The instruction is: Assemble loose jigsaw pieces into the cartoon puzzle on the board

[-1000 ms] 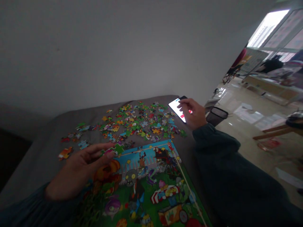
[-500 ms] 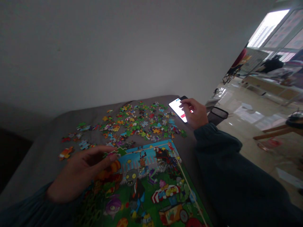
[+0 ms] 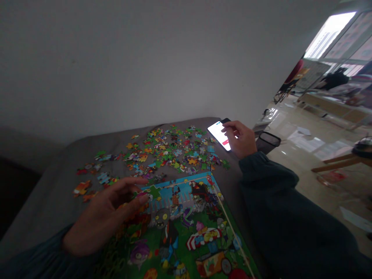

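My left hand reaches over the upper left corner of a colourful cartoon puzzle board. Its thumb and fingers are closed on a small puzzle piece, green with some pink, held just over the board's blue top strip. To the right, my right hand hangs over a lit phone. Its fingers are bent, somewhat apart, with nothing in them; the fingertips are at the screen, and I cannot tell whether they touch it.
Many loose puzzle pieces lie scattered on the grey cloth behind the board. A pale wall rises behind the table. Beyond its right edge are a black-rimmed mesh holder, a wooden-legged stool and a glossy floor.
My left hand has shifted slightly right and down with the green piece, now lower over the board's top edge. My right hand stays over the phone, nearly unmoved.
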A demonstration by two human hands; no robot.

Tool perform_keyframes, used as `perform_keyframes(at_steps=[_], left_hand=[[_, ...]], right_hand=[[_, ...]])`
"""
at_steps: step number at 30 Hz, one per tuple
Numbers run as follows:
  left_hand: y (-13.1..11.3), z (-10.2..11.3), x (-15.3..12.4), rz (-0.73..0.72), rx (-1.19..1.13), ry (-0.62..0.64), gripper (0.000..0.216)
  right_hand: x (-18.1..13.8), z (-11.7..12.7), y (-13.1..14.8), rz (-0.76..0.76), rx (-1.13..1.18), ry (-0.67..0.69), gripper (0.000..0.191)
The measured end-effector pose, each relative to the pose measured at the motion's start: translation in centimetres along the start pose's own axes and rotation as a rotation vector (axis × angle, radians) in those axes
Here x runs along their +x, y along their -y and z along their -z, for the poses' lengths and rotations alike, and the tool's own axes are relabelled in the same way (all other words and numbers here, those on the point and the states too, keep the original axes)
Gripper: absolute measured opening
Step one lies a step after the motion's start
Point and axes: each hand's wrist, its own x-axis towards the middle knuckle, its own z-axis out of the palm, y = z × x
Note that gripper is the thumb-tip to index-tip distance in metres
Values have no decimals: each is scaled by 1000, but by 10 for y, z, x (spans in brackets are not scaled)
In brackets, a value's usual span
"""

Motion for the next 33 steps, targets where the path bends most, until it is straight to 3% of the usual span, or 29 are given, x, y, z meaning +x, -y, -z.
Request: perform_keyframes(at_steps=[8,15,19,24,33], left_hand=[[1,0,-1,-37,4,61,38],[4,-7,-10,-40,143,218,39],[7,-13,-17,-71,234,195,40],[10,-15,-19,-103,285,175,37],[-1,-18,-22,-200,284,333,27]], right_hand=[[-1,0,1,-3,-21,-1,18],[-2,-1,2,4,-33,9,18],[-2,-2,3,13,-31,22,19],[-3,-1,5,15,-43,74,18],[-10,-7,9,139,-61,222,20]])
